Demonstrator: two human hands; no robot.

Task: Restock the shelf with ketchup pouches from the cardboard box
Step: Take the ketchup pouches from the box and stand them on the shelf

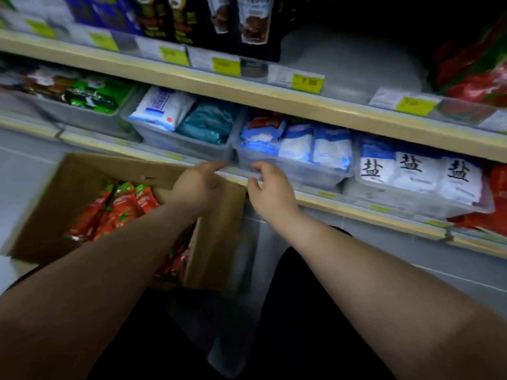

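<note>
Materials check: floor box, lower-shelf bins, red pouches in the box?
Box: brown cardboard, matte, creased flaps. Bins: likely clear plastic, slightly frosted; bags show through the walls. Pouches: probably glossy plastic film, judging by printed faces and shiny highlights.

Store aisle, dim light; the top right corner is nearly black. Two shelf levels are in view, both with cream front edges: upper shelf (pixel 247 90) and lower shelf (pixel 356 208). Yellow price labels (pixel 307 83) sit in a clear strip along the upper edge; print blurred. Upper level: dark stand-up pouches (pixel 252 20), grey shelf surface showing beside them. Lower level: clear plastic bins (pixel 411 200) side by side, holding green packets (pixel 93 96), teal packs (pixel 208 122), white-and-blue bags (pixel 315 146) and white bags marked 盐 (pixel 411 171). Floor (pixel 439 283): pale grey tile, thin joints.
</note>
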